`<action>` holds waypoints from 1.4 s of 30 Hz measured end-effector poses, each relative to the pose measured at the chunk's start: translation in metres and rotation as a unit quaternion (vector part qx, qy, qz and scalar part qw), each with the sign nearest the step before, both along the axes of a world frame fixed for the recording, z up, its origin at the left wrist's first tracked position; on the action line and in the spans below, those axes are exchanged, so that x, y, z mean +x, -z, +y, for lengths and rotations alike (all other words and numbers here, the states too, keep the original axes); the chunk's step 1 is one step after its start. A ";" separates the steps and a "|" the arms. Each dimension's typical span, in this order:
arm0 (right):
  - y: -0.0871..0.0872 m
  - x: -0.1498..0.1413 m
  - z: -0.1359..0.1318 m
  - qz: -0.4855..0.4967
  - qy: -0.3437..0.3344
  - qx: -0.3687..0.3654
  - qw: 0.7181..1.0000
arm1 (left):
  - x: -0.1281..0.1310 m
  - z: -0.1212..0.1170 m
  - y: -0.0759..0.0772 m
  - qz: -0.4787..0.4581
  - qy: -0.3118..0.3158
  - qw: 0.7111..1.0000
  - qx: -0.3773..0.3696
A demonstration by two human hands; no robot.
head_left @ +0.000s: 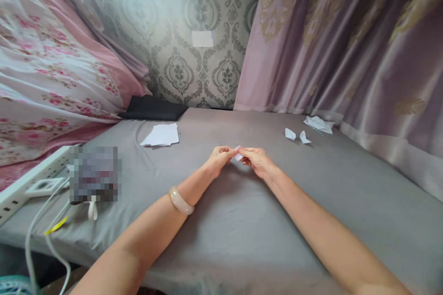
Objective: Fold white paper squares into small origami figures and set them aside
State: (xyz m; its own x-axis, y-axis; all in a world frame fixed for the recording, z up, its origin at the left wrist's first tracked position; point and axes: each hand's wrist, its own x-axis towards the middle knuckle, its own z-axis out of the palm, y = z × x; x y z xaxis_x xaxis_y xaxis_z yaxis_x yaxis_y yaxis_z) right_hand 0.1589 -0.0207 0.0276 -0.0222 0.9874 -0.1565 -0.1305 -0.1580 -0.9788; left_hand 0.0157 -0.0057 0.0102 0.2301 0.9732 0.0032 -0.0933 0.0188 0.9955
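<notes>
A small folded piece of white paper (238, 156) is held just above the grey-covered surface, in the middle of the view. My left hand (220, 157) pinches its left side between thumb and fingers; a pale bangle (181, 201) circles that forearm. From the other side my right hand (258, 160) is closed on the same paper, its fingertips almost touching the left thumb. The fingers cover part of the folds. Two small folded paper pieces (290, 134) lie farther off to the right, and a stack of white paper sheets (161, 135) rests to the left.
More crumpled or folded papers (318, 124) sit at the far right by the purple curtain (311, 55). At the left edge are a white power strip (38, 179), cables (29, 244) and a blurred object (95, 174). A black cloth or folder (154, 108) lies at the back left.
</notes>
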 end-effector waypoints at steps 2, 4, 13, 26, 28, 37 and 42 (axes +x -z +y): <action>0.000 0.000 0.004 0.003 0.016 0.000 1.000 | -0.001 0.001 0.001 0.009 -0.003 1.000 -0.004; -0.001 0.001 0.008 0.011 0.032 0.001 0.999 | 0.000 0.000 0.001 0.018 0.001 1.000 -0.006; -0.005 -0.001 0.004 0.049 0.019 0.031 0.998 | 0.007 -0.015 -0.015 0.006 0.047 0.996 0.079; -0.010 0.013 0.002 -0.059 -0.027 0.095 0.993 | 0.003 -0.013 -0.014 0.052 0.067 0.995 0.058; -0.008 0.013 0.002 -0.056 -0.030 0.086 0.994 | 0.002 -0.012 -0.014 0.044 0.056 0.995 0.075; -0.002 0.017 -0.002 -0.057 -0.027 0.079 0.995 | 0.007 -0.010 -0.011 0.006 0.045 0.998 0.043; -0.003 0.018 -0.006 -0.058 -0.029 0.068 0.996 | 0.010 -0.014 -0.012 -0.005 0.053 0.998 -0.023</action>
